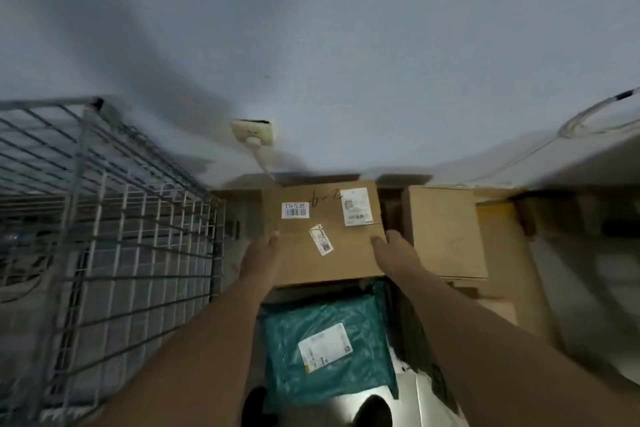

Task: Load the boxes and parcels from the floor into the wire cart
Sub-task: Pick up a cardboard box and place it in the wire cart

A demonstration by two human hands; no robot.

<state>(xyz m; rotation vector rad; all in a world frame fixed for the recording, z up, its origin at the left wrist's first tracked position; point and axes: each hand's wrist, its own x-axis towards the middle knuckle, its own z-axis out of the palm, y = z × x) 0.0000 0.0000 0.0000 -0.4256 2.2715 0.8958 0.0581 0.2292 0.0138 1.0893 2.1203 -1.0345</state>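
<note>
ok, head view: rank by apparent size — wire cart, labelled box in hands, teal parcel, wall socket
1. wire cart
2. labelled box and teal parcel: alike, and the parcel is nearer the camera, so unranked
3. wall socket

Item count, head view:

- Cardboard boxes: at least 3. Labelled box (325, 236) at centre; plain box (445, 230) just right of it; larger flat box (509, 274) under/right of that. More cardboard behind, count unclear.
- Labels on centre box: 3.
- Teal poly parcels (329, 343): 1, w/ 1 label.
- Wire carts (104, 218): 1.
- Hands: 2, left hand (263, 253) & right hand (391, 250).
- Wall sockets (252, 132): 1.
- Shoes: 2.
</note>
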